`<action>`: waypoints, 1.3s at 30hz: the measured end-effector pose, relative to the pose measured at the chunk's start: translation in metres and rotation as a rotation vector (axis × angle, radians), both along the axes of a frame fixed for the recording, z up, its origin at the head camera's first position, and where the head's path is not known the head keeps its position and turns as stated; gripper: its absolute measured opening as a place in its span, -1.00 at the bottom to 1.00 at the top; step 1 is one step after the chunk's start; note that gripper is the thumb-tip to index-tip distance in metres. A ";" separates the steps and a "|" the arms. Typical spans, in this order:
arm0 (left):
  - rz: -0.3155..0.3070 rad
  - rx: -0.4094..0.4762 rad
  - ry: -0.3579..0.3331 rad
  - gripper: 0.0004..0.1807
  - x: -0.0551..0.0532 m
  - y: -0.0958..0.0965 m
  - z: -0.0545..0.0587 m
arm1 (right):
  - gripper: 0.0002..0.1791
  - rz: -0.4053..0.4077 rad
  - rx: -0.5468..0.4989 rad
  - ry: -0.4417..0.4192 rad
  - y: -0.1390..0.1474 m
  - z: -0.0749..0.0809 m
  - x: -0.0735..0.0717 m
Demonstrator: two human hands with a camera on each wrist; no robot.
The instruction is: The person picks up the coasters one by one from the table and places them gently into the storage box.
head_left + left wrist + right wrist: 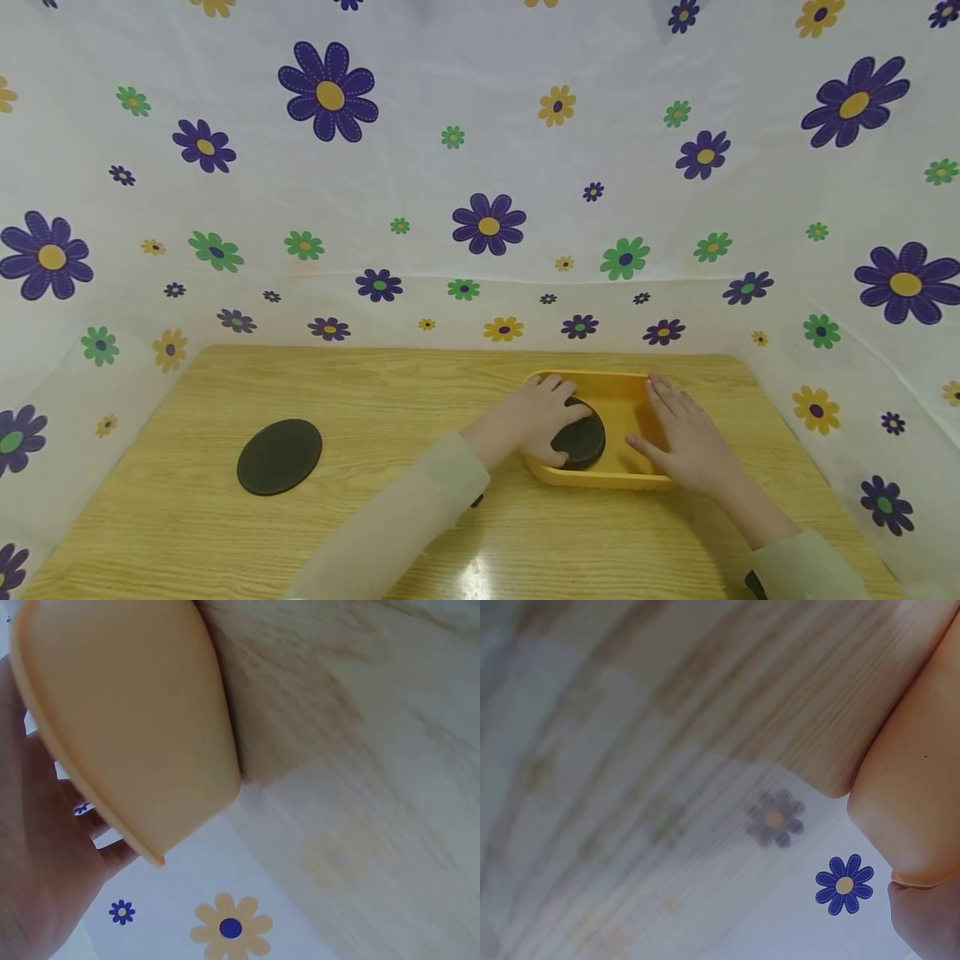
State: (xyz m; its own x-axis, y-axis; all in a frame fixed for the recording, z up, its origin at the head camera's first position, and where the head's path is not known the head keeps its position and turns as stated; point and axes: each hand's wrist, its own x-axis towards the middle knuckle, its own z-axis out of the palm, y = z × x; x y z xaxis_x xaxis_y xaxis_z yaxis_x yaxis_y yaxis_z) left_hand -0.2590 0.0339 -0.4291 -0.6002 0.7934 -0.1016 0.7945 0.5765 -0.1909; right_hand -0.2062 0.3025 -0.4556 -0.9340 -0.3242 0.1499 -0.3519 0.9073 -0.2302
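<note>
A yellow plastic tray (622, 479) stands on the right part of the table. Inside its left end is a thick black round disc (583, 442), partly hidden by my left hand (528, 421), which reaches over the left rim and holds the disc between spread fingers and thumb. My right hand (690, 442) lies over the tray's right wall, fingers straight along the rim and thumb inside. The left wrist view shows the tray's outer wall (135, 727) beside the left hand (45, 847). In the right wrist view, only a bit of the right hand (930, 919) shows at the rim.
A flat black oval-looking disc (280, 457) lies on the wooden table (390, 400), well left of the tray. White cloth (420, 175) with purple, yellow and green flowers hangs behind the table and along both sides.
</note>
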 end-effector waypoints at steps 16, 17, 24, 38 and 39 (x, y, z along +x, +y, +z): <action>0.033 0.035 0.022 -0.17 0.007 -0.045 0.020 | 0.05 0.015 -0.002 0.007 0.000 0.000 0.000; 0.039 0.043 0.018 -0.17 0.008 -0.049 0.020 | 0.05 0.017 -0.002 0.008 0.000 0.000 0.000; 0.077 0.107 -0.009 -0.17 0.008 -0.075 0.013 | 0.04 0.021 0.004 0.021 0.001 -0.002 0.000; 0.164 0.245 -0.107 -0.24 0.017 -0.138 -0.007 | 0.05 0.010 0.016 0.012 -0.001 0.000 0.001; 0.173 0.253 -0.115 -0.24 0.018 -0.143 -0.009 | 0.04 0.010 0.013 0.010 -0.001 0.000 0.001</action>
State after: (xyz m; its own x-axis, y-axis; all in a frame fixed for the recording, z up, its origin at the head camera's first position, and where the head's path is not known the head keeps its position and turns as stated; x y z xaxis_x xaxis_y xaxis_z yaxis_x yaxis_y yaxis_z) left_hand -0.2411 -0.1086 -0.4384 -0.7240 0.6897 0.0107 0.6890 0.7223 0.0605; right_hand -0.2055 0.3016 -0.4558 -0.9294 -0.3353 0.1544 -0.3628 0.9068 -0.2147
